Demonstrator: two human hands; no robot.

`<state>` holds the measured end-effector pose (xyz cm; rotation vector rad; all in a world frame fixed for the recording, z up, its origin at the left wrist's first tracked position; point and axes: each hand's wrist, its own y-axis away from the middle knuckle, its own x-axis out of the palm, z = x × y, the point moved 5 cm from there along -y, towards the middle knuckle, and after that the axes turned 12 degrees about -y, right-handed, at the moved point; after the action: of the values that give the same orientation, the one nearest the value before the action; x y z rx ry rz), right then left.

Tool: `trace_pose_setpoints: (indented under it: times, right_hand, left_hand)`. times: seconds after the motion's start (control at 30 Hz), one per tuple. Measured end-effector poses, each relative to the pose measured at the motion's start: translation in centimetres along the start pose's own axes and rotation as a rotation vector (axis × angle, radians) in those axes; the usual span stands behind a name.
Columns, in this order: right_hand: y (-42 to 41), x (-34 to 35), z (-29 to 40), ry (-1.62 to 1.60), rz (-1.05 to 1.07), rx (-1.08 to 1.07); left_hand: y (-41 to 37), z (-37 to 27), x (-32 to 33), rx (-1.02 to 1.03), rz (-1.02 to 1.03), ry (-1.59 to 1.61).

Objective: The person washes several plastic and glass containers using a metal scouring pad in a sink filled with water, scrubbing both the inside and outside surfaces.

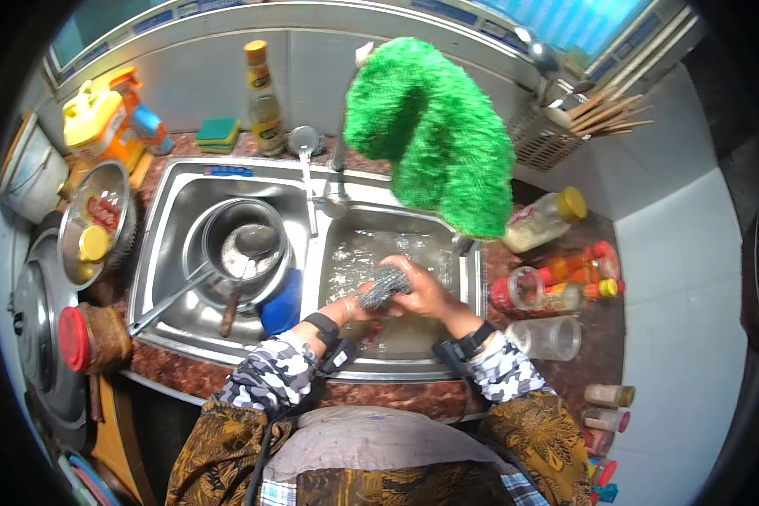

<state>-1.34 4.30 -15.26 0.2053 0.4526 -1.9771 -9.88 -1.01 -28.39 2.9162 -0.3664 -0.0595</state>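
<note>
Over the right sink basin (pixel 471 272), which holds cloudy water, my left hand (pixel 349 307) and my right hand (pixel 422 288) meet around a grey metal scouring pad (pixel 386 286). The right hand's fingers close on the pad from the right, and the left hand touches its lower left side. Part of the left fingers is hidden under the pad. Something reddish lies blurred in the water below the hands. In the left basin (pixel 171 221) sit a steel pot (pixel 205 237) with a long handle, a ladle (pixel 255 240) within it, and a blue item (pixel 283 307).
A fluffy green cloth (pixel 443 145) hangs over the faucet (pixel 335 190). Bottles and jars (pixel 537 221) line the right counter. At the back left stand a sponge (pixel 218 133), a sauce bottle (pixel 264 107) and a yellow jug (pixel 98 120). A red-lidded jar (pixel 92 338) is at the left.
</note>
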Motion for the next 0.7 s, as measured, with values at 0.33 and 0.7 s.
trace_pose_setpoints:
  times: [0.33,0.7]
  right_hand:
    - [0.4,0.7,-2.2,0.8,-0.198,0.249]
    - [0.8,0.7,-0.1,0.53,-0.187,-0.131]
  left_hand:
    - [-1.2,-1.2,2.1,-0.139,-0.473,-0.963]
    - [-3.4,2.4,1.1,0.087,0.004,-0.549]
